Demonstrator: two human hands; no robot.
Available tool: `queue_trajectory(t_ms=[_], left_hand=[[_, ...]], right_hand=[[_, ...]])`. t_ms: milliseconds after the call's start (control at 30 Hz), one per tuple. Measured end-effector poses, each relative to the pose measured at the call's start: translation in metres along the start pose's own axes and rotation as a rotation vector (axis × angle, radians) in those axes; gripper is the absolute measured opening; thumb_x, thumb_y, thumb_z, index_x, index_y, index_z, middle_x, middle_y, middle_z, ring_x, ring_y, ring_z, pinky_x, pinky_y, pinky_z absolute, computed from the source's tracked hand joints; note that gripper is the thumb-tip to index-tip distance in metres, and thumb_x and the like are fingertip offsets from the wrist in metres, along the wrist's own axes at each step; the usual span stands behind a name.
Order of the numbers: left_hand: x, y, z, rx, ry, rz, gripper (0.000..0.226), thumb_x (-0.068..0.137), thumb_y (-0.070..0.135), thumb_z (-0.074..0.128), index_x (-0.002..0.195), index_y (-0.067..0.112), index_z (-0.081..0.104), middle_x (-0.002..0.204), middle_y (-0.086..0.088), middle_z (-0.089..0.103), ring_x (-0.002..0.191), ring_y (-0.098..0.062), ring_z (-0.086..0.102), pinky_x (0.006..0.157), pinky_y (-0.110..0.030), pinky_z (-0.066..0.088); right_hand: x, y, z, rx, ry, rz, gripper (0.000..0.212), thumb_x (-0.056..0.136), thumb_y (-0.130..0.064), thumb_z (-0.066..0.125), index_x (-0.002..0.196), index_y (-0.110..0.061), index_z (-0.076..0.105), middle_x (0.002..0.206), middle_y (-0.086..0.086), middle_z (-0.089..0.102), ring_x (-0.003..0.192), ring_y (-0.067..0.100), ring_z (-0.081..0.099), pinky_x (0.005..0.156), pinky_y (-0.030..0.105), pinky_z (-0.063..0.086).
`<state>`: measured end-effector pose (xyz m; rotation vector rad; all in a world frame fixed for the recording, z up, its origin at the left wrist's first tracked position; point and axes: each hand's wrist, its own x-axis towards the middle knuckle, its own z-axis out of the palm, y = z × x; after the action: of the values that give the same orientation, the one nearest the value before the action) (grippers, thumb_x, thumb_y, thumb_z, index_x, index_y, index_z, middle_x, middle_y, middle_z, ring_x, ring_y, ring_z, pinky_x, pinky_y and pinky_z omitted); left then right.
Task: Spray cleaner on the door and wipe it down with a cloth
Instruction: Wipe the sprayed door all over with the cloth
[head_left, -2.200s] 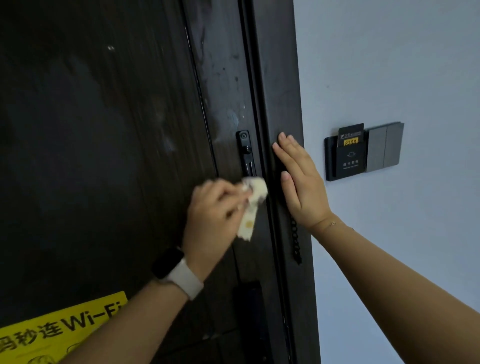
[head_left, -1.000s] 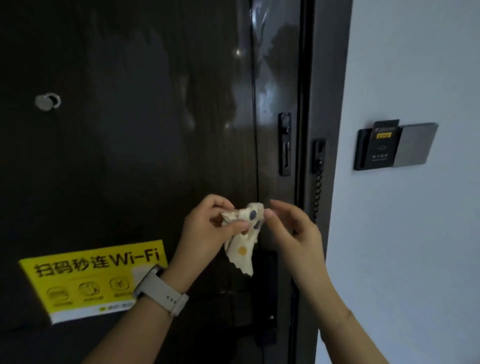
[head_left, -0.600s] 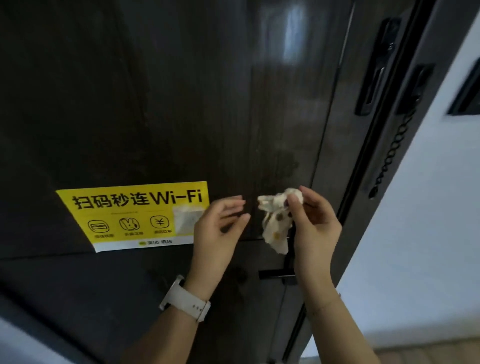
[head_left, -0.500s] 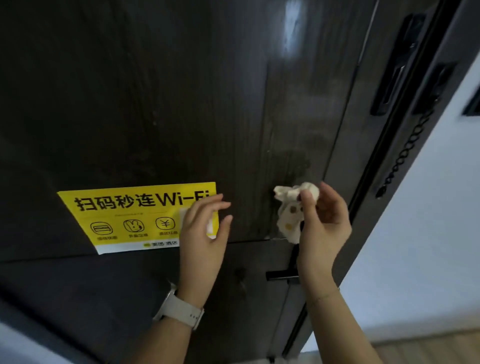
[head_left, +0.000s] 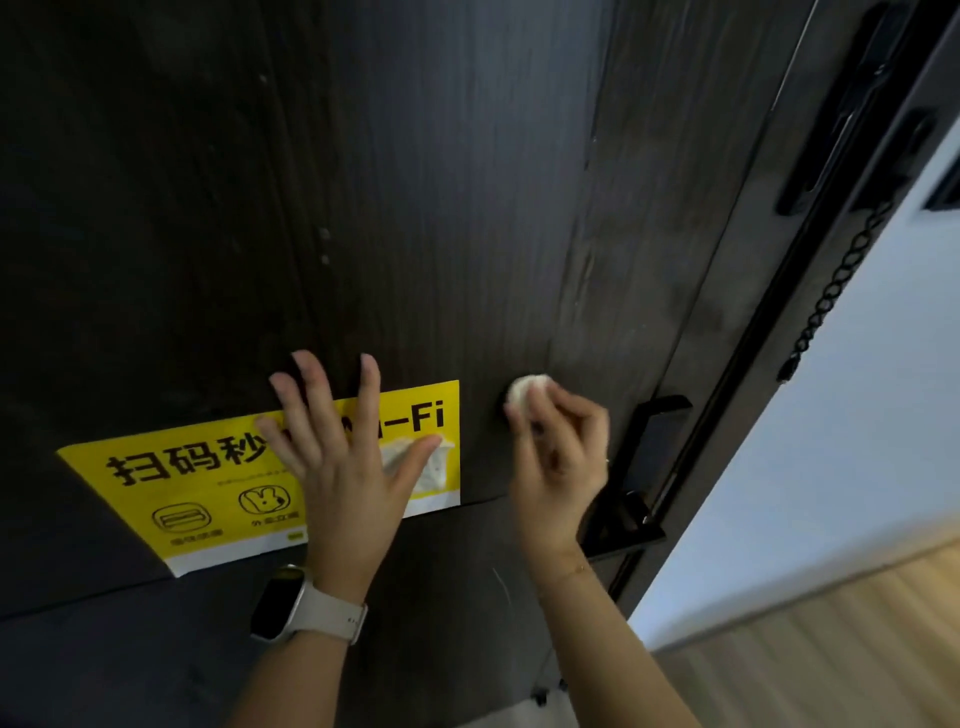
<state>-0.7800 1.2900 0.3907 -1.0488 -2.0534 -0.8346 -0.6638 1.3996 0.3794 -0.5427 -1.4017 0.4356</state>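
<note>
Right hand (head_left: 558, 447) bunching one cloth (head_left: 523, 388), one door (head_left: 467, 182)

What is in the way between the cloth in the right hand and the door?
Nothing visible. The right hand holds the bunched cloth right at the door, between the yellow sticker and the handle.

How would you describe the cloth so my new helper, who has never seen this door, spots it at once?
Start at the dark wood-grain door and find the yellow Wi-Fi sticker low on it. Just right of the sticker, the right hand presses a balled cloth to the panel. It is the only pale, crumpled thing there.
</note>
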Motion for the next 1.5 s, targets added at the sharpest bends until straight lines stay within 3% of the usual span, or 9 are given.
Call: queue_trajectory(t_ms=[100, 333, 467, 600, 733, 833, 1033, 1300, 1500], left_hand=[[-0.001, -0.005, 0.003, -0.006, -0.009, 0.030, 0.101, 0.082, 0.062, 0.057, 0.155, 0.031, -0.005, 0.160, -0.008, -0.026, 0.145, -0.027, -0.028, 0.115, -0.053, -0.016], [0.000, -0.007, 0.006, 0.030, -0.003, 0.053, 0.103, 0.082, 0.064, 0.057, 0.156, 0.029, -0.006, 0.158, -0.007, -0.030, 0.144, -0.029, -0.028, 0.115, -0.055, -0.015], [0.001, -0.007, 0.007, 0.046, 0.006, 0.063, 0.103, 0.083, 0.064, 0.057, 0.156, 0.027, -0.006, 0.157, -0.007, -0.032, 0.144, -0.029, -0.028, 0.115, -0.055, -0.015], [-0.001, -0.007, 0.006, 0.037, 0.004, 0.077, 0.101, 0.084, 0.063, 0.056, 0.156, 0.027, -0.005, 0.157, -0.008, -0.031, 0.145, -0.029, -0.027, 0.115, -0.056, -0.014], [0.000, -0.007, 0.007, 0.052, 0.013, 0.073, 0.102, 0.083, 0.064, 0.057, 0.156, 0.027, -0.004, 0.158, -0.008, -0.030, 0.145, -0.030, -0.026, 0.115, -0.055, -0.014], [0.000, -0.006, 0.008, 0.067, 0.028, 0.073, 0.102, 0.083, 0.064, 0.057, 0.156, 0.026, -0.004, 0.158, -0.009, -0.029, 0.146, -0.030, -0.025, 0.116, -0.055, -0.013], [-0.001, -0.007, 0.008, 0.075, 0.031, 0.085, 0.102, 0.084, 0.063, 0.056, 0.156, 0.026, -0.005, 0.158, -0.009, -0.029, 0.145, -0.030, -0.025, 0.115, -0.055, -0.014], [-0.001, -0.007, 0.008, 0.071, 0.032, 0.084, 0.101, 0.084, 0.063, 0.056, 0.156, 0.025, -0.003, 0.159, -0.011, -0.026, 0.146, -0.032, -0.022, 0.116, -0.057, -0.012], [-0.001, -0.006, 0.007, 0.064, 0.037, 0.078, 0.098, 0.083, 0.065, 0.050, 0.156, 0.027, -0.003, 0.160, -0.010, -0.025, 0.147, -0.032, -0.021, 0.116, -0.055, -0.013]], right_hand=[[0.019, 0.011, -0.014, -0.087, -0.096, -0.115, 0.020, 0.084, -0.002, 0.073, 0.104, 0.002, 0.073, 0.097, 0.014, 0.061, 0.088, 0.024, 0.063, 0.078, 0.027, 0.052], [0.091, 0.017, -0.019, -0.027, 0.457, 0.232, 0.024, 0.090, -0.020, 0.070, 0.105, -0.002, 0.074, 0.087, -0.004, 0.049, 0.070, -0.003, 0.050, 0.070, 0.013, 0.043], [0.030, -0.015, 0.021, -0.036, 0.241, 0.008, 0.019, 0.087, -0.008, 0.072, 0.105, -0.003, 0.073, 0.090, 0.005, 0.053, 0.071, 0.023, 0.057, 0.060, 0.039, 0.050], [0.017, -0.021, 0.019, -0.090, -0.051, -0.273, 0.020, 0.087, -0.004, 0.070, 0.107, -0.003, 0.072, 0.096, 0.000, 0.052, 0.080, 0.026, 0.057, 0.065, 0.040, 0.050], [0.095, -0.008, -0.005, -0.029, 0.290, -0.056, 0.016, 0.089, -0.007, 0.068, 0.100, 0.004, 0.073, 0.088, 0.010, 0.051, 0.073, 0.018, 0.055, 0.066, 0.021, 0.049], [0.118, -0.012, 0.002, 0.014, 0.402, 0.005, 0.018, 0.089, -0.008, 0.071, 0.103, 0.003, 0.072, 0.091, 0.008, 0.052, 0.076, 0.023, 0.056, 0.070, 0.030, 0.052], [0.040, -0.028, 0.021, -0.133, -0.087, -0.435, 0.022, 0.085, 0.001, 0.073, 0.107, 0.000, 0.072, 0.099, 0.002, 0.053, 0.082, 0.023, 0.053, 0.071, 0.027, 0.046], [0.153, -0.053, 0.024, -0.048, 0.205, -0.372, 0.014, 0.088, -0.003, 0.071, 0.101, 0.002, 0.074, 0.087, 0.011, 0.053, 0.077, 0.034, 0.057, 0.066, 0.045, 0.049], [0.037, -0.036, 0.026, -0.091, -0.250, -0.518, 0.033, 0.085, 0.000, 0.072, 0.115, -0.012, 0.063, 0.096, 0.007, 0.055, 0.085, 0.023, 0.050, 0.081, 0.020, 0.036]])
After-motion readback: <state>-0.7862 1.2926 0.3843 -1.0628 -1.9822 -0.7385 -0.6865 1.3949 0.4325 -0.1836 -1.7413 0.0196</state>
